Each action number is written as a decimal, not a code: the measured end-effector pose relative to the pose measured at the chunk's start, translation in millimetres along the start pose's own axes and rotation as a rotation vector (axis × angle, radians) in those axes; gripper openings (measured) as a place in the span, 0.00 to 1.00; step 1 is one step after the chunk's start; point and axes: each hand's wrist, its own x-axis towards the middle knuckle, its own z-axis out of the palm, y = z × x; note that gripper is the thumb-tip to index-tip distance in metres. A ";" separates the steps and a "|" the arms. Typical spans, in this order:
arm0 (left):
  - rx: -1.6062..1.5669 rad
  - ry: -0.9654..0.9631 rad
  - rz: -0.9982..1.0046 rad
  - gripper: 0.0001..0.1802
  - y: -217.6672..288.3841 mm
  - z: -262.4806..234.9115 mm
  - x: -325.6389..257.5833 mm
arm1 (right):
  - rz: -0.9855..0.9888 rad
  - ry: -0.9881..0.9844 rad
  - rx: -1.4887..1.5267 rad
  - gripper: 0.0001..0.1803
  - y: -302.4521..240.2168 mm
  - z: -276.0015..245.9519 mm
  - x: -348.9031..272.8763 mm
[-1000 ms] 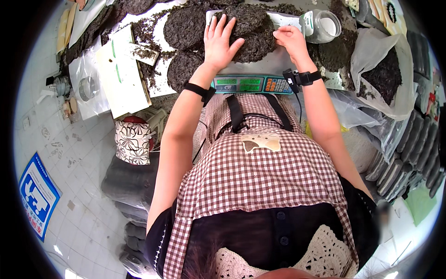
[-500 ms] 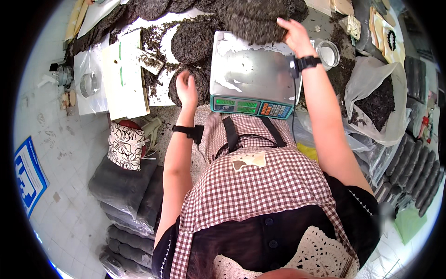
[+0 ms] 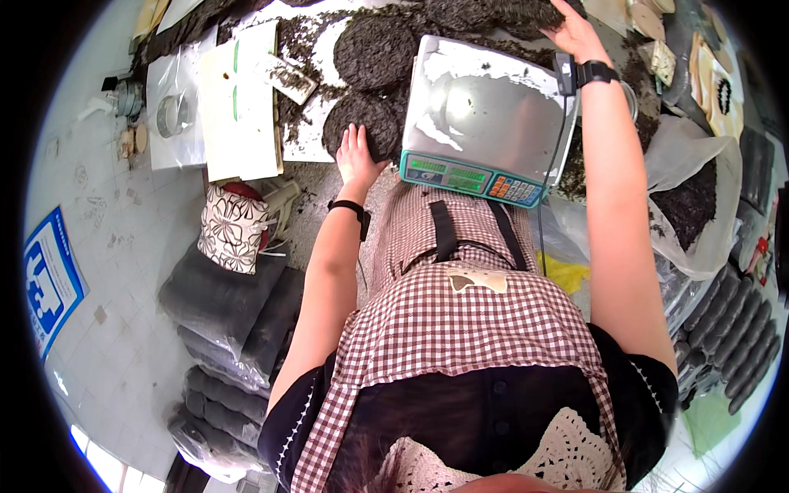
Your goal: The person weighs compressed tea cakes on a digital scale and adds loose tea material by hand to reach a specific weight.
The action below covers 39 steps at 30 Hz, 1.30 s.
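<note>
Discs [image 3: 454,12] of dark, shredded-looking material lie on the bench [image 3: 306,150], to the left of and beyond the silver-topped scale [image 3: 493,107]. The scale stands near the person with its lit display [image 3: 450,172] and keypad [image 3: 515,190] turned this way, probably so that both can be read and pressed from this side. 2 discs lie just left of it: the near disc [image 3: 353,125] and, beyond that, the middle disc [image 3: 376,53]. Their place close beside the scale seems to keep them within easy reach.

The left hand [image 3: 357,167] rests on the lower edge of the near disc, its fingers fairly straight and close together, the thumb spread out to the right. They look loose rather than clenched, touching the disc without closing around it.

The right hand [image 3: 575,37] is stretched out past the scale to the far disc [image 3: 526,15], at the top edge of the view. Its fingers meet the right side of that disc, but they run to the edge of the view, so I cannot tell whether they grip it or merely touch it.

Further right, a translucent bag [image 3: 719,234] holds dark loose material [image 3: 689,212], its mouth open, perhaps to leave the contents accessible. At the left, pale cards [image 3: 238,99] lie flat, well apart from the left hand.
</note>
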 end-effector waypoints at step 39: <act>0.107 -0.079 0.217 0.59 -34.9 15.1 0.2 | -0.459 0.630 -1.059 0.20 110.5 -75.5 -307.0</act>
